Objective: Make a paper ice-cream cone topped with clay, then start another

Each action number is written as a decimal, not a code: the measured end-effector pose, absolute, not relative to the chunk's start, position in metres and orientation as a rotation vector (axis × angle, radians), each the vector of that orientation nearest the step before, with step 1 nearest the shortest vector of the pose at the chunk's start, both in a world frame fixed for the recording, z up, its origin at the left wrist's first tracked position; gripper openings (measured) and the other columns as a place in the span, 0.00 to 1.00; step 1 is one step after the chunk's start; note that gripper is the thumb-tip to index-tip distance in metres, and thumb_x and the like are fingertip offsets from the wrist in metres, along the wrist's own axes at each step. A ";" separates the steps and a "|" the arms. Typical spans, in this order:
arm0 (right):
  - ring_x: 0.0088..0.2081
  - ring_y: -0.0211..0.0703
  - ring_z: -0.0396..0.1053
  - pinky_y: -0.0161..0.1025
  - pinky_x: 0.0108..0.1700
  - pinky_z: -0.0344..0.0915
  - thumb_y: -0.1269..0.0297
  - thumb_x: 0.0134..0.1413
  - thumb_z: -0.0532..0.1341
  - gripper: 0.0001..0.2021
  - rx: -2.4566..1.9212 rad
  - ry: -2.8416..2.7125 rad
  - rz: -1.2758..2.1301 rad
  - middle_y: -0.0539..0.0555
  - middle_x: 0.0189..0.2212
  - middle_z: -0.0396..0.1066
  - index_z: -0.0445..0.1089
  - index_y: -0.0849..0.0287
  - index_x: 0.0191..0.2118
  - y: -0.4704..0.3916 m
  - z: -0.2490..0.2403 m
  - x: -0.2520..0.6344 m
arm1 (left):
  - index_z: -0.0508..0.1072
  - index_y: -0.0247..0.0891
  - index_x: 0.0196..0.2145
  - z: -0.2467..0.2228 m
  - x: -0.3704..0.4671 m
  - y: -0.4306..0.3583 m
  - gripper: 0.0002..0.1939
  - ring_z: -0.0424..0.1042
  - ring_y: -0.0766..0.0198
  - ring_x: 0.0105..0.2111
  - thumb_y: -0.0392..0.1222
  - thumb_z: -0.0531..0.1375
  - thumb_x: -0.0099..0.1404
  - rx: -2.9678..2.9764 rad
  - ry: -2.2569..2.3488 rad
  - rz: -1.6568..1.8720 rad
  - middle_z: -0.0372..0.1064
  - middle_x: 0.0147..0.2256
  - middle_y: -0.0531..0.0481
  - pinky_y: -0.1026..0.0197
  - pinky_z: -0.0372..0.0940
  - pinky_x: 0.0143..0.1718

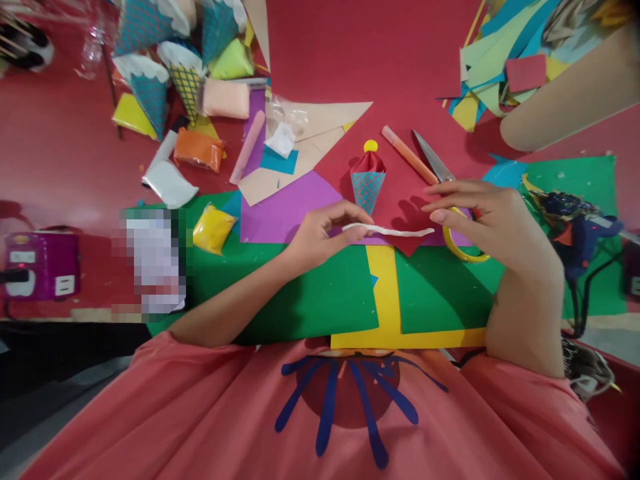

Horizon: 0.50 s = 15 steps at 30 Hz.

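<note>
A thin white strip (405,233) is pinched at its left end by my left hand (330,233), and its other end sticks out freely to the right. My right hand (480,213) hovers over the yellow-handled scissors (467,252), fingers apart and nothing between them, near the strip's free end. Just beyond the strip lies a small blue patterned cone (369,190) with red folds and a yellow ball (371,145) on top. An orange marker-like stick (410,155) lies beside the scissor blades.
Finished-looking cones (150,90) and clay packets (226,99) crowd the upper left. A yellow packet (214,229) lies near my left forearm. Paper scraps (483,73) fill the upper right, beside another person's arm (570,93). A blue glue gun (583,233) stands at the right on green sheets (595,180).
</note>
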State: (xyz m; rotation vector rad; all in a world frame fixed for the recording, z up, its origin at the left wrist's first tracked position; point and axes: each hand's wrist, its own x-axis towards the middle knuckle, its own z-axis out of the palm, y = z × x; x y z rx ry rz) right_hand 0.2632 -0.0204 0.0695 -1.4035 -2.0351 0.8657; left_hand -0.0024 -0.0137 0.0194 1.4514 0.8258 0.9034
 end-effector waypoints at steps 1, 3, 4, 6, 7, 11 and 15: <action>0.53 0.54 0.74 0.53 0.56 0.69 0.51 0.59 0.63 0.12 -1.390 -2.037 0.856 0.57 0.49 0.78 0.80 0.49 0.42 -0.023 0.069 0.257 | 0.79 0.39 0.36 0.020 -0.002 -0.016 0.13 0.79 0.68 0.31 0.53 0.65 0.63 1.498 0.813 0.872 0.80 0.33 0.50 0.69 0.72 0.32; 0.55 0.53 0.73 0.49 0.57 0.70 0.53 0.56 0.66 0.17 -1.227 -2.052 0.989 0.55 0.51 0.77 0.76 0.49 0.50 -0.027 0.065 0.236 | 0.81 0.40 0.36 0.020 -0.003 -0.018 0.12 0.80 0.67 0.31 0.52 0.65 0.63 1.579 0.815 0.850 0.81 0.34 0.50 0.69 0.72 0.33; 0.54 0.52 0.74 0.48 0.56 0.71 0.54 0.55 0.68 0.19 -1.151 -2.055 1.083 0.55 0.51 0.77 0.74 0.50 0.52 -0.030 0.062 0.224 | 0.81 0.41 0.35 0.019 -0.003 -0.019 0.12 0.80 0.66 0.31 0.52 0.65 0.63 1.612 0.831 0.846 0.81 0.33 0.50 0.68 0.72 0.33; 0.51 0.50 0.75 0.46 0.53 0.72 0.58 0.54 0.69 0.21 -1.114 -1.997 1.205 0.53 0.50 0.77 0.72 0.51 0.54 -0.033 0.055 0.203 | 0.81 0.42 0.34 0.016 -0.005 -0.019 0.13 0.80 0.64 0.31 0.54 0.65 0.63 1.664 0.877 0.857 0.81 0.32 0.50 0.66 0.73 0.33; 0.49 0.48 0.76 0.44 0.51 0.73 0.60 0.54 0.68 0.20 -1.139 -1.949 1.243 0.53 0.48 0.78 0.72 0.52 0.54 -0.033 0.051 0.195 | 0.81 0.42 0.35 0.015 -0.006 -0.019 0.14 0.81 0.63 0.31 0.55 0.65 0.63 1.675 0.907 0.871 0.82 0.33 0.50 0.66 0.74 0.33; 0.41 0.43 0.77 0.38 0.42 0.72 0.64 0.57 0.66 0.14 -1.203 -1.776 1.263 0.53 0.40 0.80 0.74 0.57 0.49 -0.030 0.041 0.187 | 0.77 0.41 0.41 0.012 -0.008 -0.015 0.17 0.81 0.63 0.35 0.55 0.67 0.60 1.608 0.960 0.990 0.81 0.37 0.48 0.65 0.74 0.36; 0.38 0.42 0.76 0.38 0.41 0.70 0.64 0.57 0.65 0.06 -1.207 -1.767 1.134 0.51 0.37 0.80 0.78 0.54 0.40 -0.026 0.039 0.193 | 0.77 0.39 0.36 0.012 -0.009 -0.012 0.11 0.79 0.67 0.34 0.49 0.66 0.62 1.642 0.922 1.066 0.79 0.34 0.50 0.67 0.73 0.38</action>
